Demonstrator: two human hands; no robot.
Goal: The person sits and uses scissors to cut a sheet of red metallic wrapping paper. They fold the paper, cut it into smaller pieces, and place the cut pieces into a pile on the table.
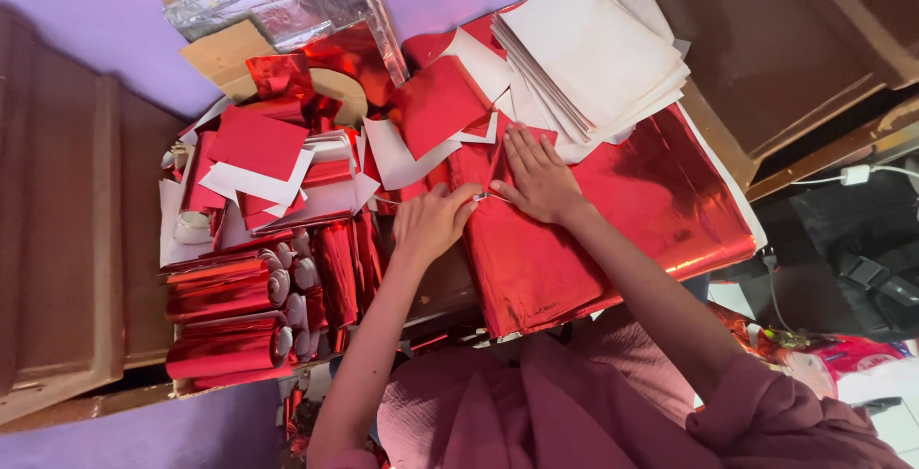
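Red foil sheet stack lies on the table, right of centre, its long axis running from the near-left corner up toward the far right. Right hand rests flat on its far-left part, fingers spread and pointing away, palm pressing down. Left hand sits just beside it at the stack's left edge, fingers curled together; they seem to pinch a thin pale strip bridging the two hands, though the grip is partly hidden. Both hands touch the foil; right lies further onto it. White paper stack overlaps the far edge. Red foil rolls lie well left.
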